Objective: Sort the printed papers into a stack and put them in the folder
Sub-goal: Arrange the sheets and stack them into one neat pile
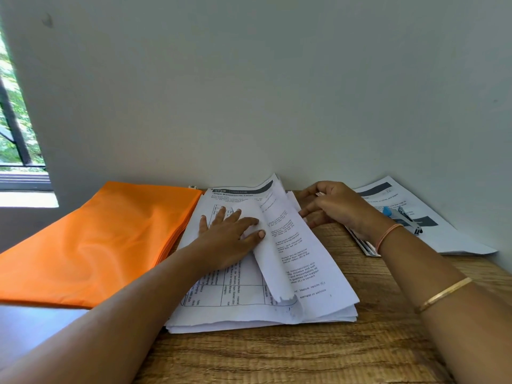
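Printed papers, one stack, on a wooden surface, with two hands at work.

Stack of printed papers [249, 309]: lies mid-surface [277, 356], far edge near the wall, left edge meeting an orange folder [97, 239] that lies flat beside it. Left hand [230, 236]: palm down, fingers straight and spread on the top page with its printed table, thumb pressing a curled sheet [273, 273] that arches up from the stack's right half. Right hand [332, 209]: just right of the stack's far corner, fingers bent around a thin sheaf [363, 245] seen edge-on, which runs out below the wrist. Further right — a loose printed sheet [457, 239] by the wall, carrying a blue-capped item [401, 217], kind unclear. Two bangles on the right forearm.
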